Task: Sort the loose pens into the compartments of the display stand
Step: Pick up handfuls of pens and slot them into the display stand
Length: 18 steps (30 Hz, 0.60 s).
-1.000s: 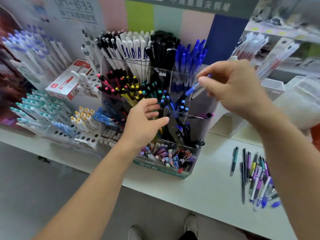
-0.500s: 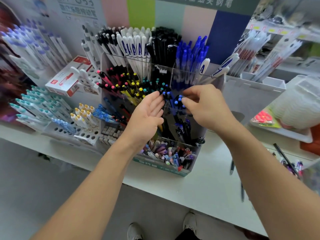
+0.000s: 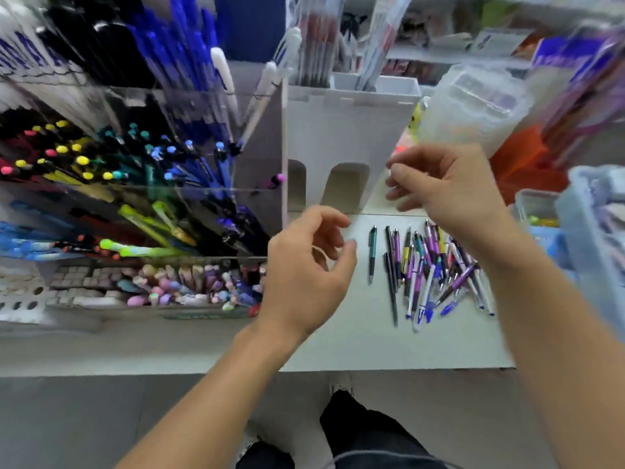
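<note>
The loose pens point(image 3: 429, 265) lay in a heap on the white worktop point(image 3: 338, 343), to the right of the display stand point(image 3: 203, 184). One green and black pen point(image 3: 372, 253) lay a little apart at the left side of the heap, and most of the others were purple, blue and white and crossed over each other. The right hand point(image 3: 449, 187) was above the far end of the heap, its fingers loosely bent, and it held nothing that I could see. The left hand point(image 3: 307, 272) was in the air between the stand and the heap, with fingers and thumb relaxed and slightly curled, also holding nothing. The stand was of clear plastic with many compartments, which were full of pens sorted by colour: black, blue, yellow, pink and green caps. Behind the heap stood a white box point(image 3: 348, 130) with two arched openings. At the far right was a pale blue basket point(image 3: 592, 238), blurred.
</note>
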Each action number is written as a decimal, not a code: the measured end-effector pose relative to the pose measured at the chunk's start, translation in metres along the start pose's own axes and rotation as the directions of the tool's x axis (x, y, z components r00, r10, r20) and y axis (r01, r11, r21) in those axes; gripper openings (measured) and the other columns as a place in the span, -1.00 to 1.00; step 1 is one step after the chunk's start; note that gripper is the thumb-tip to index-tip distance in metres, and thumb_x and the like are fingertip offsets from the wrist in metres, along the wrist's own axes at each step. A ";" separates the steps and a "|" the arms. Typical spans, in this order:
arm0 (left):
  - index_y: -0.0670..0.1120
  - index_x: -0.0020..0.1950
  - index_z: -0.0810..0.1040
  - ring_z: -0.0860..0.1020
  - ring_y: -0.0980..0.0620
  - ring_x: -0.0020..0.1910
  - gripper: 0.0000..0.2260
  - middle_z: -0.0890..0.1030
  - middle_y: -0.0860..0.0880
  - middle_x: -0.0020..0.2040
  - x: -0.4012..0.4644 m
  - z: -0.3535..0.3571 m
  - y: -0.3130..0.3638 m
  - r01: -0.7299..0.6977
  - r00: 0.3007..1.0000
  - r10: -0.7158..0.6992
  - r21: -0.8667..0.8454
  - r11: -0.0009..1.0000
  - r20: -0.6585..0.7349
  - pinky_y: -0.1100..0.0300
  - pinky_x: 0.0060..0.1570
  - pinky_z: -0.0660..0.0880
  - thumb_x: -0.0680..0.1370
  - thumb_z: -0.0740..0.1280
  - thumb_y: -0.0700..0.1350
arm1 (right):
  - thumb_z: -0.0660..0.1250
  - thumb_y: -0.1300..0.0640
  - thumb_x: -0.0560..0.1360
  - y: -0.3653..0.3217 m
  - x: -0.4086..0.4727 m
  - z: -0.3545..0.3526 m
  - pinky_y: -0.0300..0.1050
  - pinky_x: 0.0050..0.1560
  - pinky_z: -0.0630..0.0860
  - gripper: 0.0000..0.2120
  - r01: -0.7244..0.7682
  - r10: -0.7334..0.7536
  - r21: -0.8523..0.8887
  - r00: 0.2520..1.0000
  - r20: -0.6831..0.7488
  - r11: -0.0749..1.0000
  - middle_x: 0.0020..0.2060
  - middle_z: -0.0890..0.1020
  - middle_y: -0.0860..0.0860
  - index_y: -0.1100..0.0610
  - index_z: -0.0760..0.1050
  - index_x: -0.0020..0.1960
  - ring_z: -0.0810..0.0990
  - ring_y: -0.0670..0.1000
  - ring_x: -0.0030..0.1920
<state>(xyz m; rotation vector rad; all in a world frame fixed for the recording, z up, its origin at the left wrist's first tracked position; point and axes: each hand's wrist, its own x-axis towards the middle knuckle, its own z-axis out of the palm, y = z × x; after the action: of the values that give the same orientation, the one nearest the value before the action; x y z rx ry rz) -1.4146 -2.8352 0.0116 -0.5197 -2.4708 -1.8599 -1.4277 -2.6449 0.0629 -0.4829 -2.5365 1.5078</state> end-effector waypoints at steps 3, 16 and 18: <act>0.00 0.17 0.52 0.57 0.10 -0.10 -0.74 0.61 0.03 0.00 0.016 0.068 -0.028 0.267 0.878 -0.328 0.211 0.940 0.348 0.24 -0.08 0.47 0.52 0.47 -0.08 | 0.44 0.15 0.52 0.085 0.008 -0.025 -0.08 -0.22 0.59 -0.88 -0.314 0.310 -0.344 0.948 -0.069 0.885 -0.28 0.69 0.15 0.21 0.66 -0.12 0.67 0.09 -0.30; -0.21 0.44 0.23 0.44 -0.24 0.33 -0.09 0.38 -0.19 0.38 0.052 0.236 -0.101 0.407 0.747 -0.651 0.683 0.607 0.133 -0.03 0.24 0.46 0.34 0.56 0.25 | 0.39 0.11 0.50 0.225 -0.026 -0.050 -0.17 -0.39 0.33 -0.78 -0.562 0.564 -0.544 0.805 -0.185 0.623 -0.40 0.51 0.03 0.14 0.48 -0.29 0.50 0.04 -0.37; -0.22 0.43 0.23 0.45 -0.24 0.33 -0.06 0.38 -0.19 0.37 0.057 0.244 -0.101 0.383 0.752 -0.646 0.710 0.591 0.133 -0.02 0.23 0.46 0.30 0.60 0.23 | 0.38 0.10 0.52 0.225 -0.026 -0.052 -0.15 -0.33 0.38 -0.83 -0.532 0.541 -0.570 0.823 -0.174 0.626 -0.35 0.52 0.02 0.14 0.53 -0.21 0.53 0.07 -0.30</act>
<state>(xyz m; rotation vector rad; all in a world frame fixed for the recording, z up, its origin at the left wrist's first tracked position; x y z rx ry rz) -1.4483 -2.6164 -0.1436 -0.0943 -3.5880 -0.8249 -1.3445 -2.5114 -0.1086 -1.4399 -3.0128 0.7313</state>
